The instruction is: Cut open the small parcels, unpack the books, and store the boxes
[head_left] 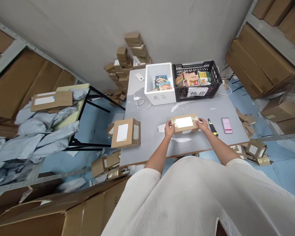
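Note:
A small brown cardboard box [193,128] with a white label and clear tape on it lies on the grey table, close to the front edge. At its left end my left hand [169,128] grips the box, fingers closed on the side. My right hand [202,125] holds the opposite end in the same way. Just right of that hand lies a black and yellow utility knife [213,127]. A phone with a pink screen [226,125] rests farther right. Some white paper [163,128] shows beside my left hand.
A white foam box [160,97] and a black plastic crate [182,94], both with books inside, stand at the table's back. A larger carton [136,131] sits on the left edge. Grey parcels [60,134] cover a side table; boxes [253,149] lie on the floor.

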A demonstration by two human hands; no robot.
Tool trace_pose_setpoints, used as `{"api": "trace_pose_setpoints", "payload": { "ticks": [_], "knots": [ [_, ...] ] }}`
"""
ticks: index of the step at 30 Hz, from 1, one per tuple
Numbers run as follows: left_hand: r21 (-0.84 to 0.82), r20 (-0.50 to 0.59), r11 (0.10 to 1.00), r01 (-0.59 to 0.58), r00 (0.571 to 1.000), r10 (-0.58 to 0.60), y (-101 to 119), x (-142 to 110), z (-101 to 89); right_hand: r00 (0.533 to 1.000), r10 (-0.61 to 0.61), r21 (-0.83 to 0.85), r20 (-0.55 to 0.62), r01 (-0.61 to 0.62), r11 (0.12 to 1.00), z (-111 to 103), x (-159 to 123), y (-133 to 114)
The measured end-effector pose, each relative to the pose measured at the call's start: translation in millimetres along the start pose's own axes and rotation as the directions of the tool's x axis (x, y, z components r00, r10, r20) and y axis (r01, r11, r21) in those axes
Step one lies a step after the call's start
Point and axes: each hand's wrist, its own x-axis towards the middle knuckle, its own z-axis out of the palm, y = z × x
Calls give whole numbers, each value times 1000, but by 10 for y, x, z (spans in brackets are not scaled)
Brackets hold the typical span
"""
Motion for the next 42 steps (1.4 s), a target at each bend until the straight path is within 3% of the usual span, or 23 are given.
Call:
{"api": "trace_pose_setpoints", "payload": {
  "ticks": [5, 8, 13, 20, 25, 32, 36, 42],
  "knots": [
    [71, 38, 996, 59, 997, -62, 78, -69, -7, 995, -11, 91, 95, 2, 996, -49, -23, -82],
    [31, 17, 995, 91, 996, -91, 187, -93, -24, 989, -17, 111, 145, 1, 994, -149, -44, -134],
    [-31, -35, 997, 64, 997, -65, 295, -99, -30, 991, -58, 214, 120, 31, 976, -243, -104, -162],
    [126, -38, 967, 220, 975, -217, -120, -251, -8, 990, 117, -35, 84, -115, 993, -187, -279, 152],
    [76, -7, 975, 207, 978, -207, -268, -247, -3, 992, 87, -2, 95, -87, 996, -150, -289, 258],
    [-44, 74, 956, 289, 956, -285, -118, -84, -16, 987, 53, 61, 153, -63, 996, -100, -225, 62],
    [-97, 166, 963, 250, 958, -232, -38, -107, -10, 967, 47, 194, 250, -98, 976, -117, -245, -26],
    [-156, 106, 964, 213, 974, -198, 97, -74, -54, 977, -9, 347, 211, -66, 936, -218, -207, -135]
  ]
}}
